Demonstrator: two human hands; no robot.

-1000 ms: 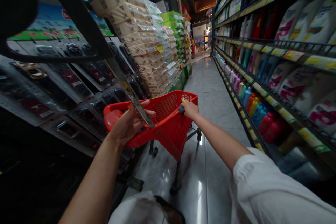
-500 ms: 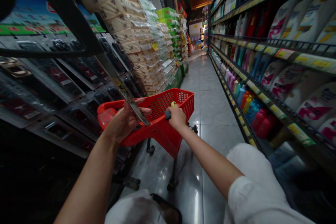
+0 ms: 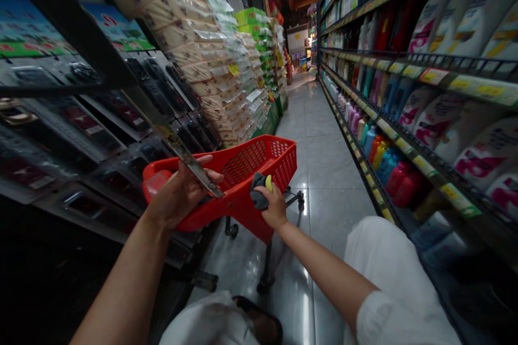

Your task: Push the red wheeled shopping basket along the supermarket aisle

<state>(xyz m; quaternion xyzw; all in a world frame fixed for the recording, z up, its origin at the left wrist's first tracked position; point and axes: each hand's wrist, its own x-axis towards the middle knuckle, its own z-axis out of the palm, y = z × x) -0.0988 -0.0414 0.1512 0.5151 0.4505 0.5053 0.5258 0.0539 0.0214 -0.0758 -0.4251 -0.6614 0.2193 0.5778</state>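
Note:
My left hand [image 3: 183, 191] holds a flat, worn metal bar [image 3: 188, 159], with fingertips showing on its right side. The bar slants down from a large black handle [image 3: 76, 27] close to the camera, and its lower end overlaps the rim of a red plastic cart basket [image 3: 246, 194]. My right hand [image 3: 275, 206] is closed around a bunched dark grey cloth [image 3: 258, 190] with a small yellow piece [image 3: 269, 182] beside the thumb. It is in front of the basket's near side; whether the cloth touches the basket I cannot tell.
Shelves of bottles [image 3: 437, 118] line the right side. Packaged goods [image 3: 93, 113] hang on the left, with stacked cartons [image 3: 194, 54] beyond. Grey tiled floor [image 3: 319, 156] runs down the aisle. The cart's black wheel [image 3: 265, 283] stands near my feet.
My right hand has moved down and slightly left, showing more of the grey cloth. The bar, my left hand and the basket have shifted slightly left in view.

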